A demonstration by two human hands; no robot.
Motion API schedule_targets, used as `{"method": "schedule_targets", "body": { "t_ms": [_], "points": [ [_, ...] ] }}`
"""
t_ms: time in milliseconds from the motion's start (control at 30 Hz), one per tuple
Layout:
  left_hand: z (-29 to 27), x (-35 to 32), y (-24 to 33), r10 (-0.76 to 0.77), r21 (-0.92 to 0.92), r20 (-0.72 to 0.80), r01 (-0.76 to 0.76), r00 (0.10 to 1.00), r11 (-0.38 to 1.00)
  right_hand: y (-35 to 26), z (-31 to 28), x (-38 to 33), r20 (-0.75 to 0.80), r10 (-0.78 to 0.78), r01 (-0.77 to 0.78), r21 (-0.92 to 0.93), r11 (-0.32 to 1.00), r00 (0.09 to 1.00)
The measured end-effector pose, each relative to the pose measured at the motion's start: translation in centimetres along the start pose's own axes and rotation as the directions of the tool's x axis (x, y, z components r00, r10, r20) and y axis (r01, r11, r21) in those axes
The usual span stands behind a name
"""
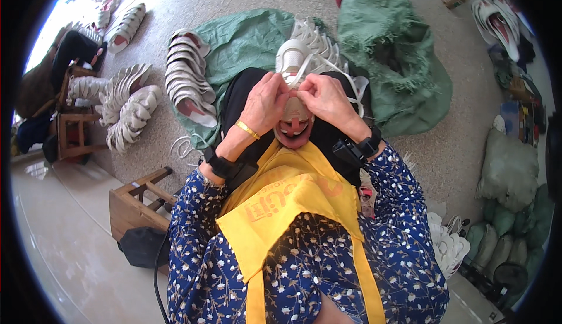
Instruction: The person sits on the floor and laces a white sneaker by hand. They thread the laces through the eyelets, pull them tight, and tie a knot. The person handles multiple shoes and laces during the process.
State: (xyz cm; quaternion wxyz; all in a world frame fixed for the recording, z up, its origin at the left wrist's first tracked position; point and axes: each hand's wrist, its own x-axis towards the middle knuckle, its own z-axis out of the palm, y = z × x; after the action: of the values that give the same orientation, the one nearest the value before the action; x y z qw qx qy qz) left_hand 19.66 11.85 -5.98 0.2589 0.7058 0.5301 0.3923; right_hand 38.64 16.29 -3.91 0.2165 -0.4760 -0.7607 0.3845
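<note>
A white shoe upper [290, 55] lies between my knees, its toe pointing away from me and its reddish-lined heel opening towards me. Over its middle my left hand [264, 106] is closed, with thumb and finger pinched at the lacing area. Beside it my right hand [331, 102] pinches there too, the fingertips of both hands almost meeting. A white shoelace [355, 94] runs from the shoe and hangs down past my right hand. The bit of lace in the fingertips is mostly hidden, so its exact path through the eyelets cannot be made out.
Nested shoe uppers [186, 78] rest on a green sheet [243, 40] to the left; more lie further left by a wooden stool [82, 133]. Ahead right slumps a green sack [410, 84]. Another wooden stool [137, 207] stands near my left elbow.
</note>
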Motion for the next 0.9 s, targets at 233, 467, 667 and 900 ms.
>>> {"method": "schedule_targets", "body": {
  "t_ms": [233,467,667,900],
  "points": [
    [-3.8,-0.2,-1.3,-0.073,0.098,0.080,0.065,0.994,0.993,-0.9,-3.5,-0.9,0.053,-0.048,0.046,0.052,0.998,0.997],
    [-14.2,-4.8,-7.4,-0.362,0.198,0.014,0.353,0.932,0.915,0.0,-5.6,-1.0,0.195,-0.031,-0.021,0.259,0.966,0.980],
    [-21.9,-10.5,-12.1,-0.416,0.508,-0.119,0.416,0.901,0.754,0.3,-4.9,-0.9,0.164,-0.073,0.027,0.267,0.963,0.984],
    [-27.6,-18.7,-16.9,-0.696,0.520,-0.248,0.699,0.674,0.491,-0.5,-2.3,0.4,-0.077,-0.380,0.378,-0.037,0.925,0.922]
  ]
}}
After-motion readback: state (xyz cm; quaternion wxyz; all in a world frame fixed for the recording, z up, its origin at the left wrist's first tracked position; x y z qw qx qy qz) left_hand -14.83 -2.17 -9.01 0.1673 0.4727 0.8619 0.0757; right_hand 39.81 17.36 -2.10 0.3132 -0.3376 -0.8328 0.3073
